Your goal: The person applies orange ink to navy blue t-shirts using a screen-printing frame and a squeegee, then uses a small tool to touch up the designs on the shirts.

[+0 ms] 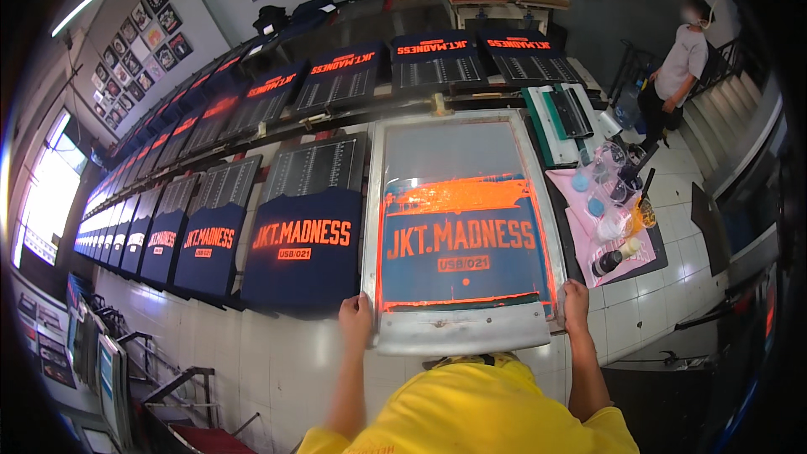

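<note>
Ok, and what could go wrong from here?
If the left hand and right hand lift the screen frame unevenly, the squeegee lying across its near end might slide. The orange ink band could run too. Swung left, the frame might rub the printed navy shirt beside it.

The long dark printing bench (290,128) carries two rows of flat black platens with white ruled markings (318,164). Navy fabric shirts with orange lettering (307,273) lie over these platens, one to each where discernible. A rectangular metal-framed mesh screen smeared with orange ink (458,202) is positioned over the near row; its full contact cannot be confirmed. At the right end, a pink cloth (588,240) bears clear plastic cups (605,160) and a dark bottle (607,264).
</note>
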Demonstrator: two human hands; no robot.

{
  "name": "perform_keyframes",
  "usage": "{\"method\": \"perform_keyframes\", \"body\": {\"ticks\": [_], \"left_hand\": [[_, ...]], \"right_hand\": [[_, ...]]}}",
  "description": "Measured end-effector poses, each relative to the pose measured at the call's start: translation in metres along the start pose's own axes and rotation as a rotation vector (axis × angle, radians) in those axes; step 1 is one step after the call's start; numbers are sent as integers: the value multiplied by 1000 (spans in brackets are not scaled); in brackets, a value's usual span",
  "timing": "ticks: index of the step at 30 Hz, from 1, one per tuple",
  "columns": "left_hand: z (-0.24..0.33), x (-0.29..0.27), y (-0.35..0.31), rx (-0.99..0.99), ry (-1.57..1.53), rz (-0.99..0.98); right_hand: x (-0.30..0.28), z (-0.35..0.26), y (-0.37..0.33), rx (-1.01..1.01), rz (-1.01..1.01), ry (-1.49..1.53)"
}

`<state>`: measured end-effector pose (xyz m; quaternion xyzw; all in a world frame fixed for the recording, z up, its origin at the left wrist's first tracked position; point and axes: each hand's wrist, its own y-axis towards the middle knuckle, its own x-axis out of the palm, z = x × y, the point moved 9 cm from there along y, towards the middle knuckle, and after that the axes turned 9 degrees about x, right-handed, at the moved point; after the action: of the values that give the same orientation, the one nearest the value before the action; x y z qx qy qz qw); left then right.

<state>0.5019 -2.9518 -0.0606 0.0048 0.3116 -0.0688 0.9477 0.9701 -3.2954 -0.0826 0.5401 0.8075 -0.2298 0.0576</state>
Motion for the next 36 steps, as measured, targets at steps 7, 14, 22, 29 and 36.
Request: {"method": "perform_keyframes", "body": {"ticks": [7,14,22,29,36], "left_hand": [[-14,31,25,-2,-13,-50],[-4,39,34,15,-36,-49],[13,42,46,25,-74,-37],[-4,47,52,-5,-126,-2],[5,49,54,27,-128,-21]], "right_hand": [[4,6,26,-58,47,-38],[15,-16,34,-138,31,-149],[18,-15,51,-89,41,-157],[21,-29,47,-49,71,-109],[12,-9,58,-17,107,-127]]}}
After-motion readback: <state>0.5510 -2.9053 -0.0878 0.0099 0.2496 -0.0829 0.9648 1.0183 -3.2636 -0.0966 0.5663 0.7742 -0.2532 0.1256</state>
